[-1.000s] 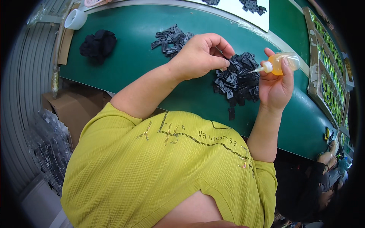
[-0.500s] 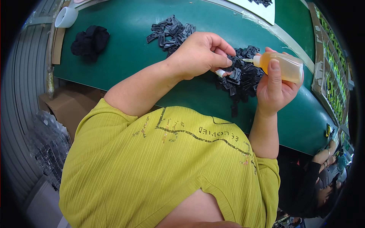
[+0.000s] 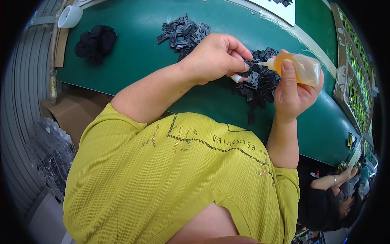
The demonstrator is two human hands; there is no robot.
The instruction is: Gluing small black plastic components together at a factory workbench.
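My right hand (image 3: 295, 91) is wrapped round a clear squeeze bottle (image 3: 300, 69) of amber liquid. The bottle lies nearly level, its thin white nozzle pointing left toward my left fingertips. Thumb and fingers of my left hand (image 3: 217, 57) pinch a small black plastic part (image 3: 246, 70), mostly hidden by the fingers. White tape or a wrap (image 3: 236, 78) covers one left fingertip. Below and around both hands spreads a pile of black plastic parts (image 3: 262, 83). Another pile of similar dark parts (image 3: 183, 32) lies beyond my left wrist.
A bunched black cloth (image 3: 96, 42) lies on the green tabletop (image 3: 134, 53) at left, near a white roll (image 3: 70, 16). A white board (image 3: 284, 12) holds more dark parts at the back. Racks (image 3: 357, 69) line the right edge. Another person's arm (image 3: 329, 181) shows at lower right.
The bottle has tipped a little, its base lower and its nozzle slightly nearer my left fingertips. My left hand has barely moved. The other person's arm at right has shifted.
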